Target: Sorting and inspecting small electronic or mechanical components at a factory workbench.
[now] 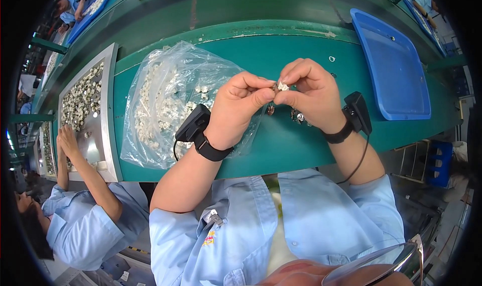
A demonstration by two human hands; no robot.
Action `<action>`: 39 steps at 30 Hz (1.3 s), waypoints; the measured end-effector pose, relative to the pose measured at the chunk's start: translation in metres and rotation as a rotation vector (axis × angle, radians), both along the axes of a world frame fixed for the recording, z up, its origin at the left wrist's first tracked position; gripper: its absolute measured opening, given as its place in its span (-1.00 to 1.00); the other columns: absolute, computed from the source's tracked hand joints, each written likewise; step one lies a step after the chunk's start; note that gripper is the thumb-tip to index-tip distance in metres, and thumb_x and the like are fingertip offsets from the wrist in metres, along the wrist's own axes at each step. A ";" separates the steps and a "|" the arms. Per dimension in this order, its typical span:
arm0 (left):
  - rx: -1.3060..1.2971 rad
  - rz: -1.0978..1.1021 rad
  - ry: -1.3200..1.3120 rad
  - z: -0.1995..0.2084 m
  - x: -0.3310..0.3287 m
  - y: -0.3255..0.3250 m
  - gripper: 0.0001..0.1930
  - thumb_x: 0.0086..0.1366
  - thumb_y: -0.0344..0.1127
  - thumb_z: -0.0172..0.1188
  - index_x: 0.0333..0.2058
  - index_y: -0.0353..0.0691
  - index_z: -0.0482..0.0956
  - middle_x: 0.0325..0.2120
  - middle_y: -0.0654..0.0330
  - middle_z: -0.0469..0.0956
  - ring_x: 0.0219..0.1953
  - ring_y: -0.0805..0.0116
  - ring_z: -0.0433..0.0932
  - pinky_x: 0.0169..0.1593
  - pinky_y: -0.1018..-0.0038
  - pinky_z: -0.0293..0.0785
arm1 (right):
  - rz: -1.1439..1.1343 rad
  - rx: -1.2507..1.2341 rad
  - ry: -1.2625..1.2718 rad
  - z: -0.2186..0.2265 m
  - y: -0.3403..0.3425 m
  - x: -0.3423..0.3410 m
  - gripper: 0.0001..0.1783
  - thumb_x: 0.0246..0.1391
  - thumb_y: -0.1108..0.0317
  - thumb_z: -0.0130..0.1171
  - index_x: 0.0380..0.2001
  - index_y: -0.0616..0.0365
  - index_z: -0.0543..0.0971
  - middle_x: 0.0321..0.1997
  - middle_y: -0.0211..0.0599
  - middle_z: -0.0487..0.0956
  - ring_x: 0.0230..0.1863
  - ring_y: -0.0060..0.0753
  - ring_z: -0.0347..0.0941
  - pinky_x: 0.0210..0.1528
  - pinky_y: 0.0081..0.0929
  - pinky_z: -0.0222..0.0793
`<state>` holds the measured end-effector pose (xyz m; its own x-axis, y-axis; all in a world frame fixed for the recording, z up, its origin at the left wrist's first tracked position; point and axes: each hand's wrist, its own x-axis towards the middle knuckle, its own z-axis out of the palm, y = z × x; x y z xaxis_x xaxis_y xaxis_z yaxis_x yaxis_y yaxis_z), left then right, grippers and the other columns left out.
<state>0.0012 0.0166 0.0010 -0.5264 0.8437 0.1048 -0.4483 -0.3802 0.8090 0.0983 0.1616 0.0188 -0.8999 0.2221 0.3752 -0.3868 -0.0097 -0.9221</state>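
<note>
2 hands work above the green counter (pixel 311 135). The left hand (pixel 236 110) and right hand (pixel 311 92) meet, fingers pinched together on 1 small white part (pixel 282 86) held between them. Each wrist carries 1 black strapped device. 1 clear plastic bag (pixel 165 105) of white parts, too many to count, lies under the left hand. 1 blue tray (pixel 396 70) sits to the right. 3 small metal pieces (pixel 296 116) lie below the hands.
</note>
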 end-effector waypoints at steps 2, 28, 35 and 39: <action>-0.007 -0.049 -0.035 0.000 0.000 0.000 -0.89 0.15 -0.50 0.13 -0.32 -0.29 0.44 -0.33 0.15 0.53 -0.28 0.47 0.49 -0.18 0.56 0.43 | -0.076 0.208 0.061 -0.003 0.002 0.001 -0.75 -0.18 0.62 0.23 -0.38 0.19 0.43 -0.34 -0.29 0.44 -0.32 -0.52 0.38 -0.27 -0.59 0.34; 0.063 0.192 0.226 0.005 0.005 -0.003 -0.87 0.03 -0.62 0.20 -0.41 -0.33 0.49 -0.38 0.14 0.50 -0.35 0.46 0.51 -0.27 0.60 0.49 | -0.189 0.424 0.077 0.010 -0.010 0.004 -0.81 -0.10 0.57 0.16 -0.34 0.16 0.50 -0.32 -0.25 0.49 -0.26 -0.32 0.42 -0.23 -0.49 0.34; -0.016 0.335 0.491 0.003 0.004 -0.006 -0.87 0.00 -0.58 0.24 -0.42 -0.32 0.51 -0.44 0.14 0.53 -0.38 0.45 0.51 -0.31 0.60 0.46 | -0.209 0.786 0.253 0.020 -0.002 -0.001 -0.76 -0.16 0.63 0.13 -0.35 0.15 0.45 -0.29 -0.26 0.44 -0.27 -0.23 0.38 -0.21 -0.36 0.26; -0.079 0.356 0.639 0.001 0.001 -0.007 -0.86 0.00 -0.56 0.26 -0.41 -0.31 0.52 -0.46 0.14 0.53 -0.40 0.44 0.50 -0.33 0.60 0.44 | -0.153 0.727 0.269 0.011 -0.002 -0.002 -0.73 -0.19 0.65 0.13 -0.35 0.14 0.43 -0.29 -0.26 0.44 -0.26 -0.21 0.37 -0.21 -0.37 0.28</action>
<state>0.0021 0.0100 0.0024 -0.6265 0.6505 0.4295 0.2602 -0.3448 0.9019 0.0963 0.1596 0.0301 -0.7367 -0.0483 0.6745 -0.5458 0.6314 -0.5509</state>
